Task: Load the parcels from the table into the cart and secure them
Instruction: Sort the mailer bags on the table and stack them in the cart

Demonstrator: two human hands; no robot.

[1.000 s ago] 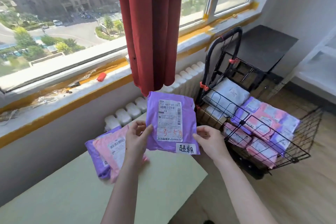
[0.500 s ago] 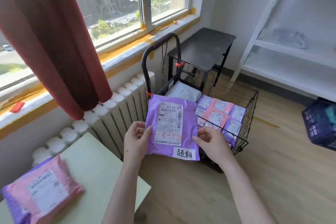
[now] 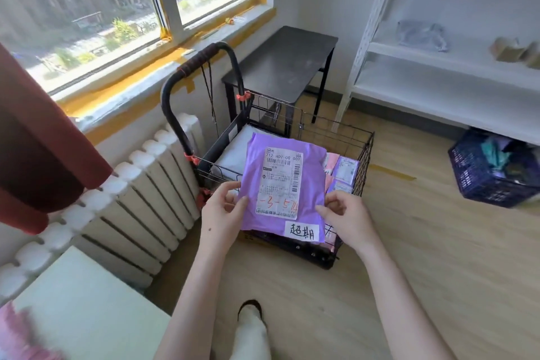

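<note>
Head view: purple parcel (image 3: 285, 184) is pinched at its side edges by left hand (image 3: 222, 213) & right hand (image 3: 344, 216), held over the part-filled cart (image 3: 366, 161); loading step judged underway, and next it must be lowered flat onto the stack & released.

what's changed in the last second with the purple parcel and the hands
The purple parcel was carried right, off the table, and now hangs over the cart. The left hand and right hand kept their grip on its lower sides; nothing was let go. The pink parcel stays on the table, and the loaded parcels lie as before.
</note>
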